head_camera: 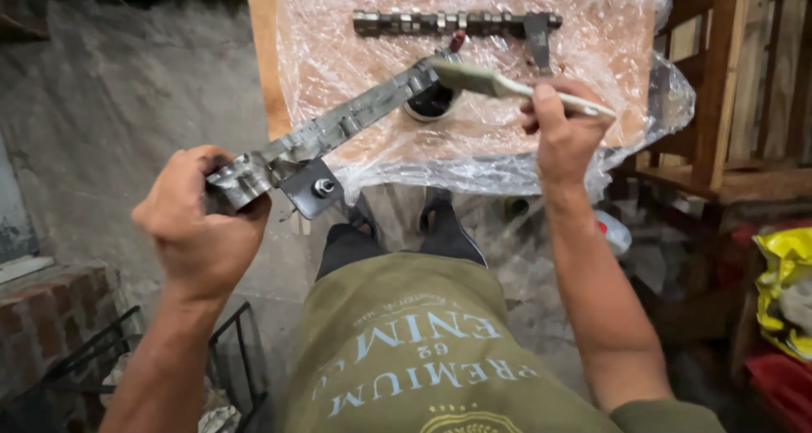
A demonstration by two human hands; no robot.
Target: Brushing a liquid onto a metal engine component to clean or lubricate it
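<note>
My left hand [199, 221] grips the near end of a long grey metal shaft with lobes [338, 128], which slants up to the right over a small table. A dark bracket with a bolt [313, 188] hangs from it near my hand. My right hand [562, 133] holds a paintbrush with a pale handle [499, 84]; its bristles touch the far end of the shaft. Under that end sits a small round container with dark liquid [431, 103]. A second lobed shaft [448, 22] lies flat across the far side of the table.
Crinkled clear plastic sheet [541, 27] covers the wooden table top. A wooden chair frame [719, 86] stands at the right, with a yellow bag [782, 285] and red item below it. A brick ledge [51, 306] and black wire rack [228, 357] are at lower left.
</note>
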